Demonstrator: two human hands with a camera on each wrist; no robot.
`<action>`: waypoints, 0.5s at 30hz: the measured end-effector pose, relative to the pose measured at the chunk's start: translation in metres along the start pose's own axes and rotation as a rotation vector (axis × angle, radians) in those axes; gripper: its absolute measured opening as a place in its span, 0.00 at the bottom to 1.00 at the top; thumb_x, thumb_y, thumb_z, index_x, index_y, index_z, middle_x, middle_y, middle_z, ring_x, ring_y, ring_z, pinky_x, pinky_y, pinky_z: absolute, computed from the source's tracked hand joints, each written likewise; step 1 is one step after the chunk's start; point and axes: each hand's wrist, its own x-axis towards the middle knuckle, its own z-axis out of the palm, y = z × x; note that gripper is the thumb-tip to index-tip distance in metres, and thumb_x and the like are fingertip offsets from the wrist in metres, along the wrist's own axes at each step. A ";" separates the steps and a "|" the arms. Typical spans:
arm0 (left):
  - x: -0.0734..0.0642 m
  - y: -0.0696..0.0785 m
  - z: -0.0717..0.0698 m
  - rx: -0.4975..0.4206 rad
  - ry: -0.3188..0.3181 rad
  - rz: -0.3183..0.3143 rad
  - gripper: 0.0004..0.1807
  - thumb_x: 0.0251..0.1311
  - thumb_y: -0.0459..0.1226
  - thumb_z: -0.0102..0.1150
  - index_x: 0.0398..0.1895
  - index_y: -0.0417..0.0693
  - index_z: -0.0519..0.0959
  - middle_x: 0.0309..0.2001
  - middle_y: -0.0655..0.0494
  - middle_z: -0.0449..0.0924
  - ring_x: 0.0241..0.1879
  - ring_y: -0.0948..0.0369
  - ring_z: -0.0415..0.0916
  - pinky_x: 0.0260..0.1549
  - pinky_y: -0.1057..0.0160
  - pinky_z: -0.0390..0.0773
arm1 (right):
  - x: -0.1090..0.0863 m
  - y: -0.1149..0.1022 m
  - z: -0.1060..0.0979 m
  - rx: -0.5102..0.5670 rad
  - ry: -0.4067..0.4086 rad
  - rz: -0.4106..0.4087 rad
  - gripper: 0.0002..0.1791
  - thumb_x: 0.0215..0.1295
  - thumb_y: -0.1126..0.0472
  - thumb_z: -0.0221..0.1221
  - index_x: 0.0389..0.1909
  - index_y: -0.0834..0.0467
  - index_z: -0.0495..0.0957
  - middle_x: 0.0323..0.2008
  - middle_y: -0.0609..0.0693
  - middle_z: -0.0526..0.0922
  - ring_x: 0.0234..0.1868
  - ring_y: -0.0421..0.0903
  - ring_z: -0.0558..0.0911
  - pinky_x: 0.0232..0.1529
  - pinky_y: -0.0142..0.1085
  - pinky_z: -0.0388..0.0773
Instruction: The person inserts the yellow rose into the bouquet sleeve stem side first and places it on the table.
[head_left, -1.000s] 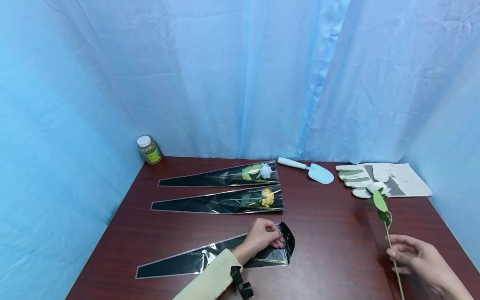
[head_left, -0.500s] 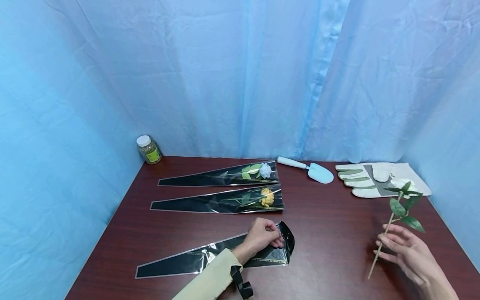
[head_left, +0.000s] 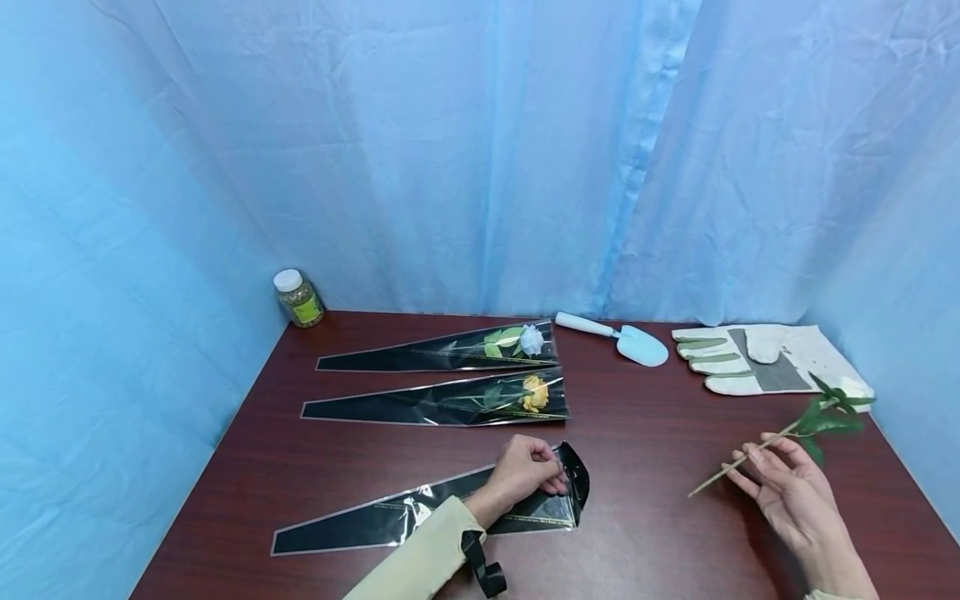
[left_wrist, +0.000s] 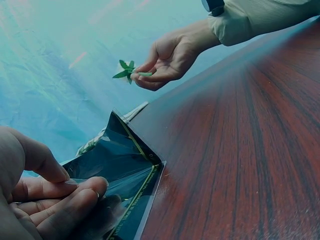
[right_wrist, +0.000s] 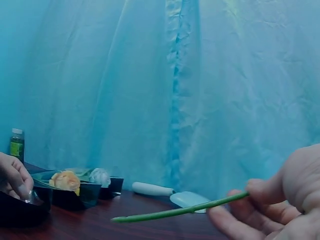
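My left hand (head_left: 521, 471) pinches the clear film at the mouth of a black-backed flower sleeve (head_left: 352, 521) lying on the table. In the left wrist view, that sleeve's mouth (left_wrist: 127, 160) gapes open. My right hand (head_left: 798, 500) holds a white artificial flower (head_left: 857, 390) by its green stem (head_left: 708, 481), between thumb and fingers, above the table. Its bare stem end points left toward the sleeve, while the leaves (head_left: 828, 418) and bloom point right. Leaves partly hide the bloom.
Behind lie two filled sleeves, one with a yellow flower (head_left: 535, 394), one with a pale blue flower (head_left: 531, 340). A light blue trowel (head_left: 641, 346) and gardening gloves (head_left: 772, 358) lie at the back. A lidded jar (head_left: 298, 298) stands at the back-left corner, before blue curtains (head_left: 450, 167).
My right hand has turned the flower from bloom-away to stem-end-left, bloom right, and shifted slightly left. My left hand has stayed on the sleeve's mouth.
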 end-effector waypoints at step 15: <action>-0.002 0.002 0.000 -0.003 0.000 0.015 0.06 0.56 0.23 0.56 0.29 0.23 0.82 0.29 0.29 0.86 0.20 0.59 0.86 0.22 0.67 0.84 | 0.014 0.031 0.023 0.198 0.117 -0.221 0.19 0.73 0.80 0.37 0.43 0.65 0.76 0.37 0.65 0.87 0.44 0.59 0.88 0.44 0.55 0.86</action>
